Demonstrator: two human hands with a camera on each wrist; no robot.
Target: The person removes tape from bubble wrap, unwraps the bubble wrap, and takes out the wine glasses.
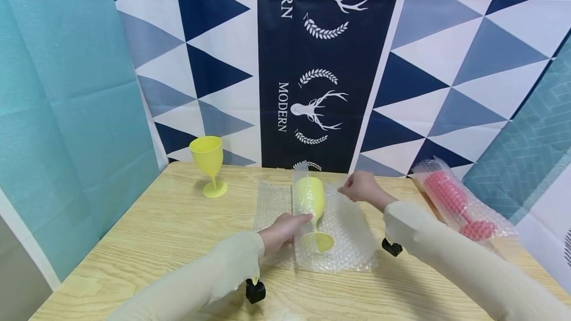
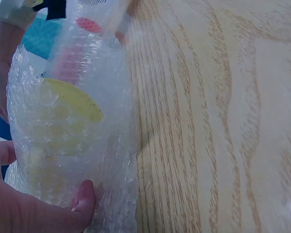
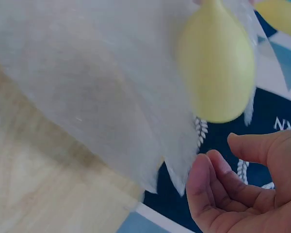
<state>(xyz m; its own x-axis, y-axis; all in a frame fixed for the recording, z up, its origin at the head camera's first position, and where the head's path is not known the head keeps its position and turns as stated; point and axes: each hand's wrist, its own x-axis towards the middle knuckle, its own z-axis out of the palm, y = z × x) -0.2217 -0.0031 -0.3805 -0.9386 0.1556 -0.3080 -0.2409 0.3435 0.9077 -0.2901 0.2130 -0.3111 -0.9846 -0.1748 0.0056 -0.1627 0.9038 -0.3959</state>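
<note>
A yellow plastic goblet (image 1: 318,199) lies on a sheet of bubble wrap (image 1: 352,234), its left side covered by a folded-over flap. With thumb and fingers on opposite sides, my left hand (image 1: 282,232) grips the goblet's middle through the wrap. In the left wrist view, the goblet's round foot (image 2: 75,102) shows partly through the bubbles. My right hand (image 1: 362,187) is above the sheet's upper right part. In the right wrist view its fingers (image 3: 223,182) bend loosely near the torn wrap edge, thumb apart, with nothing visible between them.
Another yellow goblet (image 1: 207,157) stands upright at the back left of the wooden table (image 1: 178,232). On the right lies a red goblet (image 1: 450,194) rolled in bubble wrap. A patterned cloth (image 1: 223,63) hangs along the table's back edge.
</note>
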